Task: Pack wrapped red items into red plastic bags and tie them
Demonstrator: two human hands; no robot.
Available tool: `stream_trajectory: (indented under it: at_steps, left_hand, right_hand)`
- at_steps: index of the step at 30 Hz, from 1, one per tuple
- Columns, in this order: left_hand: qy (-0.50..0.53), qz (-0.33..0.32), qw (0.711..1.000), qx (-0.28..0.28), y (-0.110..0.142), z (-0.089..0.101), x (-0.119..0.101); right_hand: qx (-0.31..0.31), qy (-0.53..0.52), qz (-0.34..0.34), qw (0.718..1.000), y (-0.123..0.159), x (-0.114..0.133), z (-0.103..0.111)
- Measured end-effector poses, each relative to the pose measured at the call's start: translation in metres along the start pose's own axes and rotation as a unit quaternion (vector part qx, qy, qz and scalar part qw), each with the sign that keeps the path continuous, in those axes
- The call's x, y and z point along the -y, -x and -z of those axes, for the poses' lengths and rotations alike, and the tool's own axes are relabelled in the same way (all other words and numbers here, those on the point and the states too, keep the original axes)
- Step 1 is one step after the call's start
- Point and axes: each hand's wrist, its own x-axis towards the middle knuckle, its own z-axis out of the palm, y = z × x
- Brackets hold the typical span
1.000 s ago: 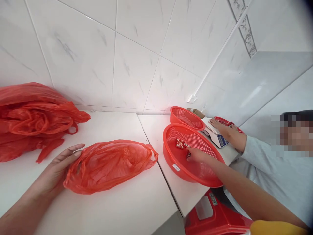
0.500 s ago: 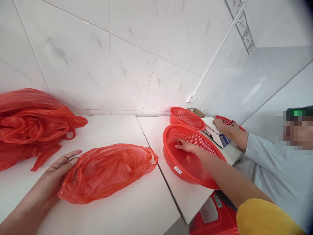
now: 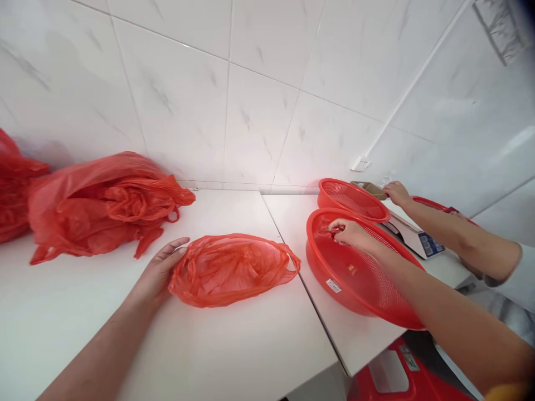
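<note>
Rested half-open left hand [image 3: 161, 273], grip unclear, against bag [image 3: 234, 273] by table [image 3: 251, 345] right edge; pinched packet [image 3: 334, 232] in right hand [image 3: 351, 235] inside basket [image 3: 322, 274].

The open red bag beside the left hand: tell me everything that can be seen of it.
The red bag is thin, crinkled and partly see-through, and looks like plastic. It lies on the white table, longer from side to side, its mouth spread wide and facing up. A looped handle shows at its right end, near the table seam. The left hand touches its left end; how firmly it grips is unclear. No contents can be made out.
</note>
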Motion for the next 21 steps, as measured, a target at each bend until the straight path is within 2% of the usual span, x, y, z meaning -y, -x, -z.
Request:
stream_trajectory:
  at_steps: [3, 5, 7, 9, 11, 13, 14, 16, 19, 21]
  left_hand:
    - [0.010, -0.004, 1.000, 0.007, 0.001, 0.001, 0.001]
    - [0.017, -0.007, 1.000, 0.004, 0.001, 0.001, 0.002]
    - [0.025, -0.012, 1.000, 0.003, 0.001, 0.001, 0.003]
    - [0.029, -0.016, 0.999, 0.010, 0.002, 0.001, 0.003]
    - [0.028, -0.017, 0.999, 0.021, 0.002, 0.001, 0.004]
    - [0.025, -0.017, 0.999, 0.030, 0.001, 0.002, 0.005]
    - [0.023, -0.019, 0.999, 0.032, 0.000, 0.003, 0.005]
    - [0.021, -0.021, 0.999, 0.036, -0.002, 0.006, 0.006]
    - [0.020, -0.021, 0.999, 0.042, -0.004, 0.008, 0.007]
    - [0.021, -0.020, 0.999, 0.044, -0.005, 0.009, 0.007]
  right_hand:
    - [0.003, -0.015, 0.150, 0.989, 0.022, 0.046, -0.001]
    - [0.043, 0.000, 0.261, 0.964, 0.042, 0.080, -0.018]
    - [0.137, 0.020, 0.344, 0.929, 0.057, 0.107, -0.051]
    - [0.191, 0.056, 0.398, 0.896, 0.063, 0.125, -0.091]
    - [0.231, 0.094, 0.423, 0.871, 0.062, 0.134, -0.126]
    - [0.252, 0.124, 0.426, 0.860, 0.058, 0.137, -0.142]
    - [0.247, 0.130, 0.421, 0.863, 0.056, 0.136, -0.141]
    - [0.196, 0.121, 0.392, 0.891, 0.055, 0.129, -0.120]
    - [0.057, 0.089, 0.284, 0.953, 0.056, 0.098, -0.060]
    - [-0.024, 0.101, 0.198, 0.975, 0.057, 0.064, -0.020]
